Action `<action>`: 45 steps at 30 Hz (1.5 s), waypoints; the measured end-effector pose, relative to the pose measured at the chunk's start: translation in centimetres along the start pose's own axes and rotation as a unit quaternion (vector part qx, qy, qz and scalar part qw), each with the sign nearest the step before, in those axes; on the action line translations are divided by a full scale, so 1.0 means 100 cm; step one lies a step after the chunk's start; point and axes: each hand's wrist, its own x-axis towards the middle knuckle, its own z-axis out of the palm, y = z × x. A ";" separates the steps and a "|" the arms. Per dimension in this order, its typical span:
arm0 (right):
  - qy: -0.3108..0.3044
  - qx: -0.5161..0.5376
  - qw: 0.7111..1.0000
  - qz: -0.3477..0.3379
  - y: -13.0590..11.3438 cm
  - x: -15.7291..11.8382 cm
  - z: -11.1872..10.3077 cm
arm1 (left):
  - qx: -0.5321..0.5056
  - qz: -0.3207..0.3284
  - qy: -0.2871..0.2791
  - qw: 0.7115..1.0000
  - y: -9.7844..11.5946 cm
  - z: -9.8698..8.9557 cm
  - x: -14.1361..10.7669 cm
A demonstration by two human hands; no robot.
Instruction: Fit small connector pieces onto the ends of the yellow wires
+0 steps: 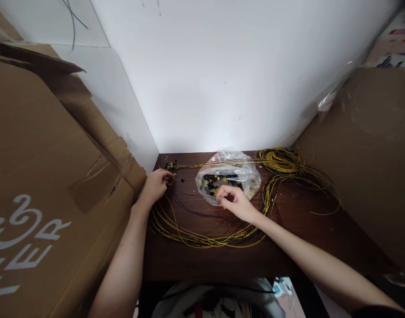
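My left hand is at the left side of the dark table, its fingertips pinched on a small yellow connector. Just behind it lies a small cluster of black and yellow connectors with wires running right. My right hand is closed in a pinch at the front edge of a clear plastic bag holding black and yellow pieces. A thin dark wire stretches between the two hands, its end at my right fingertips. Yellow and black wires curve across the table in front of both hands.
A coil of yellow wire lies at the back right of the table. Large cardboard boxes stand at the left and right. A white wall rises behind.
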 end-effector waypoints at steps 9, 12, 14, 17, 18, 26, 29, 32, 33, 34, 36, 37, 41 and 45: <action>0.008 0.077 0.997 0.026 0.003 0.002 -0.002 | 0.062 0.015 -0.014 0.998 -0.005 0.003 0.000; 0.009 0.096 0.995 0.034 0.002 0.002 -0.002 | 0.074 0.020 -0.030 0.997 -0.004 0.001 0.000; 0.010 0.105 0.994 0.038 0.001 0.002 -0.002 | 0.081 0.021 -0.030 0.996 -0.003 0.000 -0.001; 0.009 0.111 0.993 0.038 0.001 0.002 -0.003 | 0.086 0.019 -0.040 0.995 -0.001 -0.001 -0.001; 0.009 0.111 0.993 0.039 0.001 0.003 -0.003 | 0.087 0.018 -0.045 0.995 0.000 -0.002 -0.001; 0.004 0.098 0.994 0.040 0.002 0.003 -0.002 | 0.105 0.019 -0.055 0.993 0.006 -0.003 -0.002; -0.012 0.056 0.998 0.019 0.002 0.001 -0.002 | 0.122 0.018 -0.045 0.991 0.007 -0.003 -0.003; -0.035 -0.004 0.999 -0.015 0.001 -0.002 -0.001 | 0.128 0.001 -0.048 0.991 0.007 -0.002 -0.004; -0.044 -0.024 0.998 -0.028 0.000 -0.003 -0.001 | 0.128 -0.008 -0.049 0.990 0.006 -0.002 -0.004; -0.053 -0.045 0.997 -0.042 -0.001 -0.004 -0.001 | 0.129 -0.017 -0.050 0.990 0.006 -0.001 -0.003; -0.074 -0.088 0.991 -0.074 -0.001 -0.005 -0.001 | 0.129 -0.032 -0.049 0.990 0.005 -0.001 -0.003; -0.086 -0.110 0.986 -0.090 -0.002 -0.006 0.000 | 0.127 -0.037 -0.047 0.990 0.004 -0.001 -0.002; -0.131 -0.202 0.957 -0.163 -0.001 -0.008 0.001 | 0.125 -0.044 -0.044 0.990 0.002 0.001 -0.002; -0.138 -0.250 0.936 -0.205 -0.002 -0.008 0.002 | 0.134 -0.003 -0.008 0.991 0.003 0.001 -0.003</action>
